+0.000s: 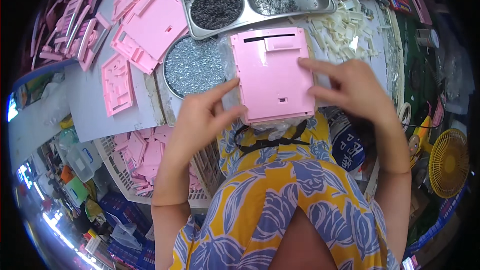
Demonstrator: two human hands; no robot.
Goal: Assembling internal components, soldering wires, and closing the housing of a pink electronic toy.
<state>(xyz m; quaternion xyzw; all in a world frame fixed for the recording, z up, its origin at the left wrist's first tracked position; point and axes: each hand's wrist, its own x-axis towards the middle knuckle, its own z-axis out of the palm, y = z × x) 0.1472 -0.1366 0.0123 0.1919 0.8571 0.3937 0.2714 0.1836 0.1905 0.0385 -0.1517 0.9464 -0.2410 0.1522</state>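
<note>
A pink plastic panel (272, 82) with a long dark slot near its far edge and a small square hole near its close edge lies flat in front of me. Clear plastic wrap shows around the support under it. My left hand (202, 115) holds the panel's left edge, index finger and thumb spread along it. On the opposite side, my right hand (352, 87) has its index fingertip on the upper right of the panel and its thumb at the right edge. The panel is held between both hands; their other fingers are curled and partly hidden.
Beyond the panel stands a metal compartment tray (240, 22) of small dark pieces. A round bowl (166, 72) of small silvery pieces sits left, beside stacked pink parts (155, 25). White plastic pieces (345, 30) lie right. A basket (112, 162) of pink parts stands lower left; a yellow fan (449, 162) is far right.
</note>
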